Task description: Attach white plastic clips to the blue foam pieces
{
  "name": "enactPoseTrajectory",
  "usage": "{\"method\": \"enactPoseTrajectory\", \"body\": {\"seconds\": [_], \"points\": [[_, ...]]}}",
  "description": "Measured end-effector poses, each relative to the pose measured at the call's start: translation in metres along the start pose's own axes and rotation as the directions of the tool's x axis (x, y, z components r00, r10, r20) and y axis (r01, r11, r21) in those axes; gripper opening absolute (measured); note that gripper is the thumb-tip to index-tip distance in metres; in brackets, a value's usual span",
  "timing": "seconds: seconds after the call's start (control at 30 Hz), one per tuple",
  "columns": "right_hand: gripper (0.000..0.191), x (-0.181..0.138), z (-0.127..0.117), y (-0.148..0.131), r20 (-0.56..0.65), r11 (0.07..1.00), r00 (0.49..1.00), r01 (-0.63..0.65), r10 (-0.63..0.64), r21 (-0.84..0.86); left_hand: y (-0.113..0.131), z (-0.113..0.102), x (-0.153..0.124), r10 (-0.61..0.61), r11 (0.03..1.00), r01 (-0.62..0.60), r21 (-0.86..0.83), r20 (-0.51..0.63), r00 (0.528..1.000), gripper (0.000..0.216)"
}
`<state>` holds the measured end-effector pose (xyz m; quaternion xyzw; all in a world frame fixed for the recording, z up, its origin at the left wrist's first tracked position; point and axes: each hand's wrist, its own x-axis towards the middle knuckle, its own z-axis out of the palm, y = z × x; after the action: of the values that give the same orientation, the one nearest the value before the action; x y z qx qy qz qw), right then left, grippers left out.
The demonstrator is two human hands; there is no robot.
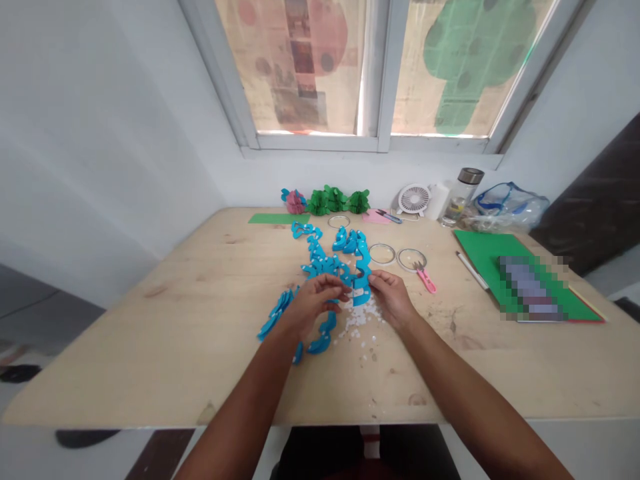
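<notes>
A wavy blue paper cutout [362,280] with small white patches stands between my hands. My right hand [394,297] pinches its right edge between thumb and fingers. Close by its left edge is my left hand [316,301], thumb and forefinger drawn together at the tips; anything in that pinch is too small to make out. More blue paper cutouts [320,267] with white spots lie loosely joined behind and beside my left hand, partly hidden by it. Under the held piece, small white paper bits [357,323] are scattered over the wooden table [190,320].
Metal rings [382,253] and pink thread snips [426,279] lie right of the cutouts. Green paper flowers [334,200], a small white fan [415,200] and a glass bottle [460,197] line the wall. At right, a pen [472,270] lies by green sheets [483,250] under a blurred-out object.
</notes>
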<state>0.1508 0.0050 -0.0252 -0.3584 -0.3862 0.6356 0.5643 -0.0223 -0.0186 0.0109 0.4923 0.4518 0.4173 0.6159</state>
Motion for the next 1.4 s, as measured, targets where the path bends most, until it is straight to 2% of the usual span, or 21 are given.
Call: {"method": "enactPoseTrajectory", "body": {"seconds": [0.07,0.13,0.23,0.33,0.4,0.6,0.67,0.8,0.9,1.17,1.4], "points": [[0.022,-0.001,0.001,-0.001,0.003,1.000,1.000,-0.007,0.007,-0.019,-0.001,0.001,0.005,-0.073,0.992,0.067,-0.111,-0.052,0.996,0.026],[0.022,-0.001,0.002,-0.002,0.012,1.000,1.000,-0.009,0.009,-0.030,-0.005,0.007,0.011,-0.142,0.973,0.134,-0.185,-0.031,0.989,0.028],[0.019,-0.001,0.001,-0.002,0.038,1.000,0.999,-0.003,0.004,-0.013,-0.010,0.015,0.018,-0.183,0.942,0.180,-0.284,0.014,0.983,0.028],[0.016,0.000,0.000,-0.002,0.037,1.000,0.999,0.004,-0.004,0.006,-0.016,0.017,0.022,-0.148,0.919,0.150,-0.366,0.033,0.988,0.026],[0.015,0.000,-0.001,-0.001,0.025,1.000,1.000,0.010,-0.010,0.006,-0.019,0.016,0.023,-0.127,0.906,0.118,-0.406,0.004,0.992,0.024],[0.017,0.004,-0.003,0.000,-0.051,0.996,0.998,0.035,-0.040,-0.086,-0.019,0.007,0.023,-0.099,0.895,-0.020,-0.446,-0.243,0.965,0.023],[0.018,0.005,-0.004,0.001,-0.070,0.989,0.996,0.037,-0.047,-0.146,-0.015,0.006,0.022,-0.085,0.890,-0.037,-0.454,-0.245,0.966,0.026],[0.019,0.004,-0.003,0.001,-0.051,0.960,0.997,0.041,-0.058,-0.277,-0.009,0.007,0.018,-0.066,0.883,-0.027,-0.469,-0.180,0.981,0.024],[0.019,0.003,-0.001,0.001,-0.016,0.943,0.998,0.051,-0.059,-0.329,-0.008,0.009,0.016,-0.059,0.899,-0.021,-0.438,-0.168,0.984,0.024],[0.018,0.000,0.003,0.000,0.035,0.928,0.999,0.048,-0.038,-0.370,-0.007,0.012,0.015,0.003,0.956,-0.072,-0.284,-0.236,0.972,0.023],[0.021,-0.002,0.002,0.002,0.086,0.911,0.996,0.050,-0.016,-0.410,0.000,0.009,0.011,0.162,0.984,-0.141,0.105,-0.237,0.958,0.018]]}}
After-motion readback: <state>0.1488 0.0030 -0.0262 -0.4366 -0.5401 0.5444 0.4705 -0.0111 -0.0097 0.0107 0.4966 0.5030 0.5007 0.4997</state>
